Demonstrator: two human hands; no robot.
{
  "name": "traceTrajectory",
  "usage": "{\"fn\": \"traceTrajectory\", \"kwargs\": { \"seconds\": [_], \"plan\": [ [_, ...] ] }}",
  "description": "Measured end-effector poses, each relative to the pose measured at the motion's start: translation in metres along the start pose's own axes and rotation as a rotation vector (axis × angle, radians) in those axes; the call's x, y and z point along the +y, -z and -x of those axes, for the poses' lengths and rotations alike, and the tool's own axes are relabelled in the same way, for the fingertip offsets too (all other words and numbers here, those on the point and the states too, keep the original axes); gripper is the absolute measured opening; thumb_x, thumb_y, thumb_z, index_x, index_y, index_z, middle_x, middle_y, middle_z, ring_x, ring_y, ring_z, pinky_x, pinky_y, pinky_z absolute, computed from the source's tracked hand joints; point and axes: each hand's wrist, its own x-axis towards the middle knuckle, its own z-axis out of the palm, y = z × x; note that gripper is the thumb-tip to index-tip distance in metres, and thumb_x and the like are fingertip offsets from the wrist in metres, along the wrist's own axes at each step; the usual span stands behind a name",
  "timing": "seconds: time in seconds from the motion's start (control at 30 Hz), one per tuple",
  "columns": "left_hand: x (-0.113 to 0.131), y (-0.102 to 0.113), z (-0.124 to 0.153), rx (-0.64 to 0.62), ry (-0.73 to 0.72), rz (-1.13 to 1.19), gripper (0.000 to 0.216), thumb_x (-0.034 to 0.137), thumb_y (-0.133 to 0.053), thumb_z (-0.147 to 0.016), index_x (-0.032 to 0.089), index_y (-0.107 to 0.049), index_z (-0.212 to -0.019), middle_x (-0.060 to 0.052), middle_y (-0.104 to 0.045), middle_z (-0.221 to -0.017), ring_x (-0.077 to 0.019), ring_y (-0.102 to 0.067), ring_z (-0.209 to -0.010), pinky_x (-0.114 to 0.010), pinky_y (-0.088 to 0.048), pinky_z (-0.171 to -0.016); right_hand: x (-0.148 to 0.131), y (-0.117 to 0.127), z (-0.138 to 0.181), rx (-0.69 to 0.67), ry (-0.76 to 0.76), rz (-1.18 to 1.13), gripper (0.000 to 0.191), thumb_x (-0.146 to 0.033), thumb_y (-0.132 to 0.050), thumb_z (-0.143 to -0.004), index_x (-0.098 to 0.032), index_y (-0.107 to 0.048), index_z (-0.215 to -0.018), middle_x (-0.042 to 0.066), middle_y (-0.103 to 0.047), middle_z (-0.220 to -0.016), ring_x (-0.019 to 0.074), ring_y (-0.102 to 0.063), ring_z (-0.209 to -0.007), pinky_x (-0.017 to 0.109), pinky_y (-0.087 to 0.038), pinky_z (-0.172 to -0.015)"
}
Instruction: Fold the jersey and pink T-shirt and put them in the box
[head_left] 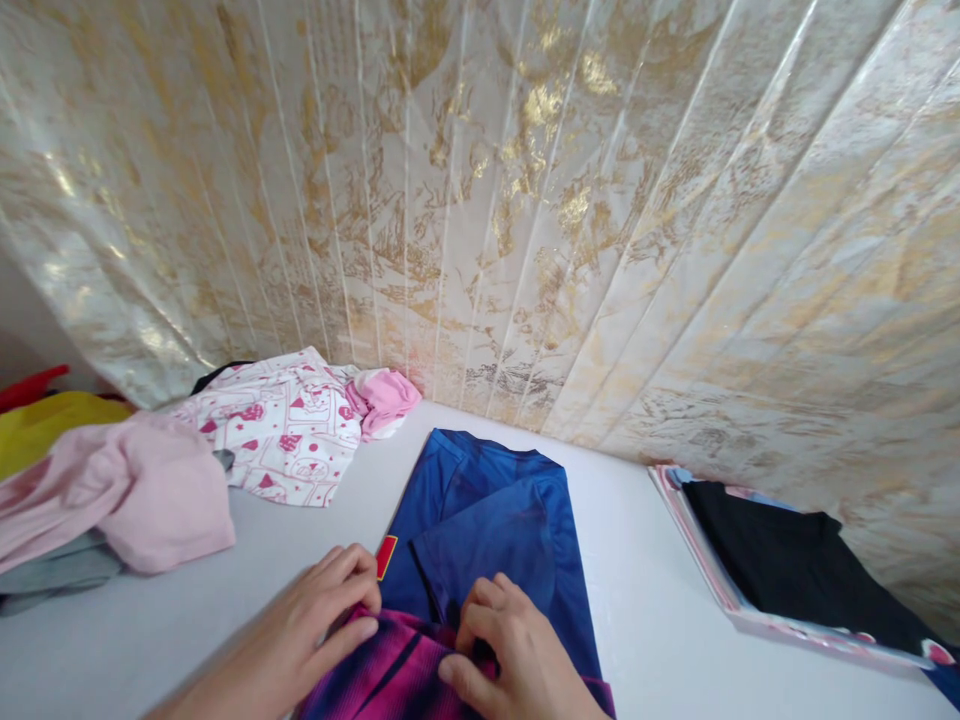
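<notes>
In the head view, with the dial centred on the blue garment point(495, 525) and 12 pointing away from the person, that garment lies folded flat on the white worktop point(630, 580), a red patch with a yellow border point(386, 557) on its 9 o'clock edge. Patterned pink-and-dark fabric point(390, 665) covers its 6 o'clock end. The left hand point(319, 612), at 7, pinches the fabric's upper edge between thumb and fingers; the right hand point(517, 650), near 5, grasps the same edge with curled fingers. A pale pink garment point(169, 495) lies between 9 and 10, a white printed garment point(289, 430) at 10. At 3, a black garment point(780, 560) tops a folded stack point(701, 560).
</notes>
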Motion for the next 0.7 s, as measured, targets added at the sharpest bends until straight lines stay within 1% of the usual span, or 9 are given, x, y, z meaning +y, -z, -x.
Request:
{"fn": "traceTrajectory", "kwargs": {
  "seconds": [0.07,0.17,0.23,0.3,0.4,0.47,0.53,0.6,0.7],
  "plan": [
    [0.003,0.008,-0.003,-0.08,0.012,0.137,0.027,0.039,-0.041,-0.098,0.021,-0.054,-0.083,0.0,-0.057,-0.091,-0.0167,-0.055,-0.088,-0.022,-0.042,-0.082,-0.005,0.002,0.001,-0.009,0.009,-0.004,0.015,-0.021,-0.069,-0.079,-0.019,-0.058,-0.068,-0.002,-0.06,-0.08,0.0134,-0.058,-0.082,0.034,-0.032,-0.102],
    [0.009,0.016,-0.005,-0.14,0.066,0.262,0.028,0.041,-0.039,-0.099,0.021,-0.054,-0.085,0.002,-0.057,-0.086,-0.0157,-0.056,-0.083,-0.02,-0.042,-0.078,-0.008,0.001,0.001,-0.002,0.029,-0.01,0.022,-0.023,-0.071,-0.076,-0.019,-0.051,-0.067,-0.002,-0.059,-0.079,0.0141,-0.055,-0.079,0.026,-0.039,-0.081],
    [0.012,0.018,-0.005,-0.134,0.077,0.275,0.027,0.039,-0.038,-0.099,0.021,-0.055,-0.089,0.001,-0.058,-0.088,-0.016,-0.057,-0.085,-0.021,-0.042,-0.08,-0.008,-0.001,0.0,0.012,-0.001,-0.023,0.022,-0.019,-0.07,-0.073,-0.02,-0.048,-0.068,-0.002,-0.059,-0.079,0.0131,-0.053,-0.076,0.022,-0.037,-0.069],
    [0.012,0.017,-0.004,-0.138,0.05,0.249,0.027,0.038,-0.037,-0.099,0.021,-0.055,-0.089,0.0,-0.058,-0.092,-0.0164,-0.056,-0.089,-0.022,-0.041,-0.084,-0.004,-0.004,-0.001,0.027,-0.046,-0.028,0.02,-0.015,-0.068,-0.072,-0.02,-0.049,-0.07,-0.004,-0.057,-0.077,0.0111,-0.051,-0.07,0.021,-0.033,-0.064],
    [0.007,0.014,0.0,-0.146,0.041,0.139,0.022,0.041,-0.048,-0.095,0.022,-0.058,-0.089,-0.001,-0.057,-0.104,-0.0177,-0.055,-0.099,-0.022,-0.039,-0.089,0.001,-0.005,-0.001,0.03,-0.062,0.008,0.016,-0.017,-0.066,-0.075,-0.02,-0.052,-0.068,-0.004,-0.055,-0.073,0.0102,-0.049,-0.068,0.021,-0.03,-0.061],
    [0.004,0.012,0.001,-0.13,0.049,0.07,0.022,0.042,-0.053,-0.093,0.022,-0.059,-0.089,-0.001,-0.057,-0.106,-0.0176,-0.055,-0.099,-0.022,-0.039,-0.087,0.002,-0.003,0.0,0.015,-0.054,0.034,0.02,-0.02,-0.067,-0.077,-0.019,-0.052,-0.064,-0.004,-0.055,-0.07,0.0102,-0.049,-0.067,0.021,-0.03,-0.061],
    [0.004,0.011,0.001,-0.11,0.069,0.022,0.025,0.041,-0.049,-0.095,0.021,-0.057,-0.083,0.0,-0.057,-0.095,-0.0159,-0.056,-0.087,-0.021,-0.04,-0.079,0.001,0.0,0.001,-0.003,-0.042,0.039,0.023,-0.021,-0.066,-0.079,-0.019,-0.052,-0.061,-0.005,-0.056,-0.066,0.0094,-0.049,-0.063,0.021,-0.03,-0.059],
    [0.005,0.01,-0.001,-0.104,0.129,-0.024,0.024,0.038,-0.048,-0.093,0.02,-0.053,-0.078,0.003,-0.057,-0.08,-0.0143,-0.055,-0.073,-0.02,-0.04,-0.067,0.0,0.0,0.0,-0.002,-0.032,0.068,0.025,-0.022,-0.065,-0.081,-0.019,-0.052,-0.059,-0.005,-0.058,-0.064,0.0093,-0.05,-0.062,0.021,-0.03,-0.058],
    [0.006,0.007,-0.002,-0.092,0.243,-0.098,0.015,0.033,-0.05,-0.09,0.021,-0.052,-0.082,0.006,-0.055,-0.069,-0.0138,-0.055,-0.062,-0.02,-0.037,-0.058,0.002,-0.008,-0.003,0.042,-0.05,0.187,0.024,-0.023,-0.064,-0.083,-0.019,-0.055,-0.061,-0.003,-0.062,-0.069,0.0126,-0.057,-0.069,0.022,-0.034,-0.062]
  ]
}}
